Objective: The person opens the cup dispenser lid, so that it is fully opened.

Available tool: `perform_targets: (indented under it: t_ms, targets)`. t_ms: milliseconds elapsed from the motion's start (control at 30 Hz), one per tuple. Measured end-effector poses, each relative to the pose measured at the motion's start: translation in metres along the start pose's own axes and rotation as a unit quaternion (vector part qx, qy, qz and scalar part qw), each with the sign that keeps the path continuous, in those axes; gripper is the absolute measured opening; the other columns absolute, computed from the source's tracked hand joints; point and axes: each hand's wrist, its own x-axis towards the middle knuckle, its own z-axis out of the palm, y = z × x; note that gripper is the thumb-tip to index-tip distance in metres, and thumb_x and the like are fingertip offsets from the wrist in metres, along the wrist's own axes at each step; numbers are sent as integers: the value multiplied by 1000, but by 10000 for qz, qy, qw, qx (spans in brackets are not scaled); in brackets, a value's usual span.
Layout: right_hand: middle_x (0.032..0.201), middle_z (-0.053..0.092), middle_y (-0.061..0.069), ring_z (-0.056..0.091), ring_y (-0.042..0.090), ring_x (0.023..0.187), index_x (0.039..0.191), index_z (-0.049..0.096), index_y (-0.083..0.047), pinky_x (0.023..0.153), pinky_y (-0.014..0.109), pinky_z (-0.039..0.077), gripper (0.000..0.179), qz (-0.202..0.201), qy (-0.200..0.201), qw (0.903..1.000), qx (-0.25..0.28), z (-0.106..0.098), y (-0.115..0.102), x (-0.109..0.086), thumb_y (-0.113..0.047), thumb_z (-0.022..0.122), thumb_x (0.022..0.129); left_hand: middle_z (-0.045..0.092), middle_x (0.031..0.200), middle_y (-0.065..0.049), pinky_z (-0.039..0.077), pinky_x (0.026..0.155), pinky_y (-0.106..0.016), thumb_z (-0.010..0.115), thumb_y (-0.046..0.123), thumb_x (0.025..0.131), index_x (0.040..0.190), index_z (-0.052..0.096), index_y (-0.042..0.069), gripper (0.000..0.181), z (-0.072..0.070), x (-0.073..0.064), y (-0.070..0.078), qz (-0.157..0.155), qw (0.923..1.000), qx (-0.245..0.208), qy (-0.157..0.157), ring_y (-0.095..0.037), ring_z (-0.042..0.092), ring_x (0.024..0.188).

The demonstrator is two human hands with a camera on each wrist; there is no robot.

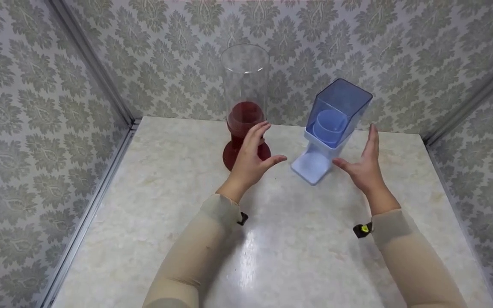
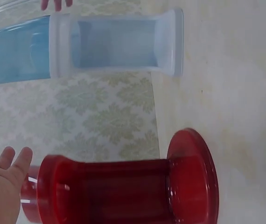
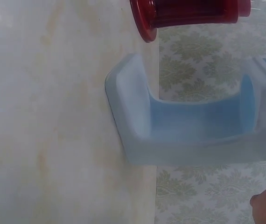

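A red pet-feeder-like stand with a tall clear cylinder on top stands at the back of the table. My left hand is raised in front of it, thumb and fingers spread; in the left wrist view, the fingers overlap its upper collar, and contact is unclear. To the right stands a pale blue dispenser with a see-through square hopper and a round blue ring inside. My right hand hovers at its right side, fingers extended, holding nothing. In the right wrist view the dispenser's curved body shows.
The marbled white table meets a patterned back wall. Patterned side panels with metal rails border the left and right. A black wrist device sits at the right cuff.
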Motion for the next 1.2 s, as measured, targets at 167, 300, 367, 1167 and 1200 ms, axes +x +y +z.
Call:
perform_targets:
  t_ms: [167,300,367,1167,1200]
  targets:
    - [193,-7,10,-3,33,180,183,-8,-19,147,59,8,146,-27,71,9984,554,3,1,9,-37,101,87,43,178,-9,49,131,-43,91,31,98,172,43,13,90,24,18,0,-519,9975,-342,-340,-27,47,164]
    - [192,2,13,7,32,179,182,-4,-12,148,45,8,155,-288,243,9897,1380,11,7,23,-49,105,80,45,176,-5,51,130,-38,91,32,98,171,44,18,88,45,28,0,-1015,9915,-650,-490,-25,49,163]
    - [192,1,14,6,31,180,182,-5,-12,148,42,7,159,-334,226,9865,1590,16,10,30,-57,105,76,47,175,-5,52,129,-36,89,32,100,171,45,18,84,57,34,0,-1210,9880,-832,-470,-25,50,163]
    - [177,31,23,37,35,165,176,12,-3,144,51,25,127,-533,890,9813,1621,57,15,52,-28,94,81,70,157,-15,59,117,-26,71,12,112,157,65,5,46,93,79,2,-1213,9891,-763,-344,-27,67,150]
    - [177,31,23,37,35,164,176,12,-4,144,51,25,128,-537,897,9813,1617,56,16,51,-30,94,81,71,157,-15,59,117,-27,72,13,112,157,65,6,46,94,78,3,-1239,9884,-811,-327,-26,67,149]
